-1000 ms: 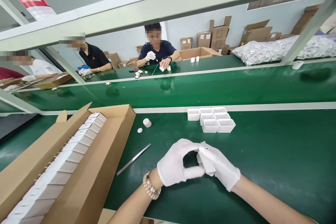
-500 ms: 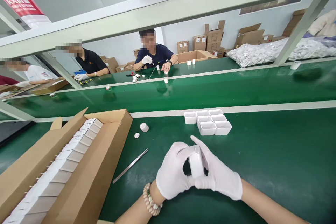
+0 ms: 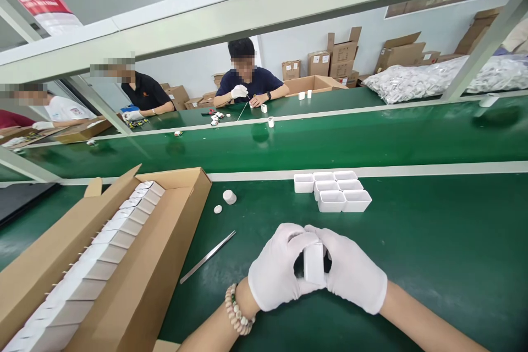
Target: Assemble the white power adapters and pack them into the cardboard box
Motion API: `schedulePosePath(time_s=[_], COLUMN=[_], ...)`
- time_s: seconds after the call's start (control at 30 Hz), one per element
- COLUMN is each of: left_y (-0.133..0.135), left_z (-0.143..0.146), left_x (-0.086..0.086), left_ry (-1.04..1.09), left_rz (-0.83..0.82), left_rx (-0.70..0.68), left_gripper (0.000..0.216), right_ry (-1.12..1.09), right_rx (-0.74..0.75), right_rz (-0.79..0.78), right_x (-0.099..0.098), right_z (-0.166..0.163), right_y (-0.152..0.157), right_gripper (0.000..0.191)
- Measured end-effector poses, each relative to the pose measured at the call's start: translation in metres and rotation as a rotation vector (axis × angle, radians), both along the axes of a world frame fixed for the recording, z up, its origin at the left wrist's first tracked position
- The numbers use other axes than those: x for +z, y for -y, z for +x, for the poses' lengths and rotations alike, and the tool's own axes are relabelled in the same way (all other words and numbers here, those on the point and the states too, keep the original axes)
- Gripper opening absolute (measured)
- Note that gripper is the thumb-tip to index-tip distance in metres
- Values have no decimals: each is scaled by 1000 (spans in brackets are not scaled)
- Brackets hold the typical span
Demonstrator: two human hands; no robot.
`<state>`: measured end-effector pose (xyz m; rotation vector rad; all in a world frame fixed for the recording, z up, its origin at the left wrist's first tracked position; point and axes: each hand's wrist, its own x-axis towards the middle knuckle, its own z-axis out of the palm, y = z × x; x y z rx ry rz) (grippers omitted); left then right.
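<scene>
Between my two white-gloved hands is a small white box (image 3: 314, 264), held upright over the green work surface. My left hand (image 3: 277, 267) grips its left side, thumb and fingers wrapped round it. Closed on its right side and top is my right hand (image 3: 355, 272). The fingers cover much of the box's top edge. Beyond my hands stand several open white plastic trays (image 3: 331, 202) grouped together. Steel tweezers (image 3: 208, 257) lie left of my left hand.
A long open carton (image 3: 142, 280) at left holds a row of white boxes (image 3: 97, 258). A small white cylinder (image 3: 229, 196) and a white disc (image 3: 218, 209) lie beside it. Across the green conveyor (image 3: 231, 148) a co-worker (image 3: 251, 80) sits; two others are farther left.
My right fingers have curled in from stretched out to over the box's top. The box stands more upright and faces me. The view has shifted slightly.
</scene>
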<state>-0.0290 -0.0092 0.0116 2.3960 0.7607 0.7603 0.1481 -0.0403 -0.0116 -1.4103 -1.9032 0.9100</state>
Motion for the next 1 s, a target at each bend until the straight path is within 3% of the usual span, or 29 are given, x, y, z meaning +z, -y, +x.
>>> schedulePosePath(time_s=[0.17,0.33,0.43,0.63,0.8,1.0], left_y=[-1,-1,0,1,-1,-1], left_z=[1,3,1,3,3,0], left_x=[2,10,8,2,7,9], left_ry=[-10,-16,-20,155,118,93], left_rz=[-40,7,0,-159,-213,-333], left_rx=[-71,-37,-24,34,-39,-12], left_gripper=[70,57,63,68,66,68], right_ry=[19,-83,-72,-90,-93,-53], right_rx=[19,73,78,6,1,-20], right_rz=[-45,-95,-78,11,-45,-71], right_x=[5,5,6,4,0,-5], right_z=[-1,-4,-3,0,-2,-3], right_y=[-1,1,2,-1,4,7], right_gripper=[47,50,49,56,40,40])
